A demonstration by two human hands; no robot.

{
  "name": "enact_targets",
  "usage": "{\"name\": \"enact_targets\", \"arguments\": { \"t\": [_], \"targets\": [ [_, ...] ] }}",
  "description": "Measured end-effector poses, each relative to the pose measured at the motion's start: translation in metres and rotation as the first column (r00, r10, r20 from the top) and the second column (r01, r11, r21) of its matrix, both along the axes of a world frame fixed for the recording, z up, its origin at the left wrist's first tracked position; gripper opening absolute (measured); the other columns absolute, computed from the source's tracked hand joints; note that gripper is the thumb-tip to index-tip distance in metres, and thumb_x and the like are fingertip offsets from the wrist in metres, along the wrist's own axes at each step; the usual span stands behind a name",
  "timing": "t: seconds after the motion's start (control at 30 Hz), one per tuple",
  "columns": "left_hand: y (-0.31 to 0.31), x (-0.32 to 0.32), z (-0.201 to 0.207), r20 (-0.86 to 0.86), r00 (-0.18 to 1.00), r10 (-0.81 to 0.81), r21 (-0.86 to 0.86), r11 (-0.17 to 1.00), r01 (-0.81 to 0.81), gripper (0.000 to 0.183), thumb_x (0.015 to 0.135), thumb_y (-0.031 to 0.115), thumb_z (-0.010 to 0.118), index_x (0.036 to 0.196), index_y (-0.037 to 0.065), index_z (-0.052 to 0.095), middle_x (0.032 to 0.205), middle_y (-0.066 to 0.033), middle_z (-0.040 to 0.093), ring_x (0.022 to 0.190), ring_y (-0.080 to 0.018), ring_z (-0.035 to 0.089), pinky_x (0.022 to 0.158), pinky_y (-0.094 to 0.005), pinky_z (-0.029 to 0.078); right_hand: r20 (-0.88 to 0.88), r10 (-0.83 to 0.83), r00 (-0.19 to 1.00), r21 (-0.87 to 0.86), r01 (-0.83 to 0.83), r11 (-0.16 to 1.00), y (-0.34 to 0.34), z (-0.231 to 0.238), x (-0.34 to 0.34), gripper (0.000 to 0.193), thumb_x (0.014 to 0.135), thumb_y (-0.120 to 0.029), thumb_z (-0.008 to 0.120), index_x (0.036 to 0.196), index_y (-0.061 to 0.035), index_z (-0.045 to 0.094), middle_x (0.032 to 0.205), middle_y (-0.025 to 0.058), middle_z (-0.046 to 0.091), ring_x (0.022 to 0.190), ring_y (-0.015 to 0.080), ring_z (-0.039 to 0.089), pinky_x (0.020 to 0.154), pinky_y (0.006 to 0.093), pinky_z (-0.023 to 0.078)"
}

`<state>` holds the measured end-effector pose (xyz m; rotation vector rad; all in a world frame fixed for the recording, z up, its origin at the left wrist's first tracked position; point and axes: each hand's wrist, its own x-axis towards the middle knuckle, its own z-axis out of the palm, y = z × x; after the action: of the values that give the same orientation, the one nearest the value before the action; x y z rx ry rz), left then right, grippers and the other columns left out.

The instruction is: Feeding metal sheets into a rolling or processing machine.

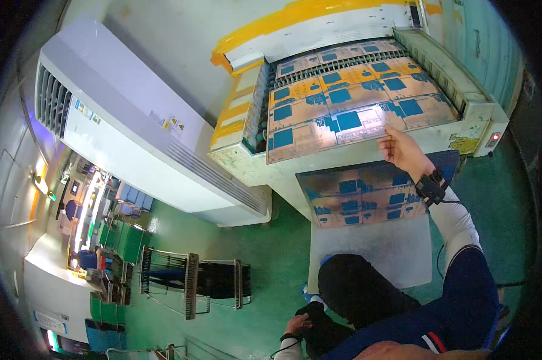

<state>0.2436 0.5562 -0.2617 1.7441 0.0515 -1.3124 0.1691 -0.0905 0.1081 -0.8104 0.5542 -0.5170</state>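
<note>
Panel (360,103) by outstretched right hand (406,153)

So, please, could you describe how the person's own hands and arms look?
The right hand is bare, with a boxy black device strapped at the wrist. The forearm has a pale sleeve; above is a navy sleeve, with red and white stripes near the shoulder. The left hand is bare, with a dark wristband.

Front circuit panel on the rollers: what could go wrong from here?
1. The front circuit panel may tip or slip if lifted: only the right hand is at its near edge; the left hand is down by the leg.
2. Bare fingers might smudge its copper.
3. If dropped, it could scratch the lower circuit panel.
</note>
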Motion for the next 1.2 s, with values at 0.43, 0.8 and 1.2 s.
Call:
{"name": "enact_targets", "arguments": {
  "t": [0.43,0.8,1.2],
  "targets": [
    [-0.016,-0.013,0.017,-0.29,0.897,0.333,0.065,0.942,-0.329,0.033,0.084,0.028,0.056,0.101,0.0,0.052,0.083,-0.0122,0.062,0.064,-0.0193,0.058,0.052,-0.0299,0.046,-0.208,-0.521,0.828,-0.942,-0.313,-0.122,0.025,-0.083,-0.022,0.026,0.07,-0.011,0.063,0.094,-0.0034,0.058,0.093,0.0096,0.053,0.092,0.0285,0.05,0.08,0.0384,0.039],
    [-0.034,-0.018,0.043,-0.184,0.875,0.447,0.071,0.894,-0.442,0.037,0.081,0.03,0.061,0.1,0.0,0.052,0.088,-0.0144,0.061,0.063,-0.0224,0.058,0.053,-0.0303,0.047,-0.084,-0.588,0.805,-0.923,-0.284,-0.258,0.043,-0.093,-0.029,0.032,0.069,-0.005,0.051,0.1,0.0016,0.055,0.101,0.0099,0.049,0.098,0.0274,0.044,0.085,0.0376,0.036],
    [-0.044,-0.023,0.048,-0.17,0.925,0.34,0.17,0.935,-0.312,0.036,0.089,0.026,0.047,0.108,-0.004,0.048,0.095,-0.0143,0.06,0.071,-0.0213,0.058,0.059,-0.0284,0.047,-0.13,-0.678,0.724,-0.909,-0.359,-0.209,0.027,-0.098,-0.014,0.02,0.067,-0.005,0.054,0.087,-0.0031,0.052,0.094,0.0112,0.047,0.095,0.0279,0.044,0.079,0.0397,0.035]
  ]
}}
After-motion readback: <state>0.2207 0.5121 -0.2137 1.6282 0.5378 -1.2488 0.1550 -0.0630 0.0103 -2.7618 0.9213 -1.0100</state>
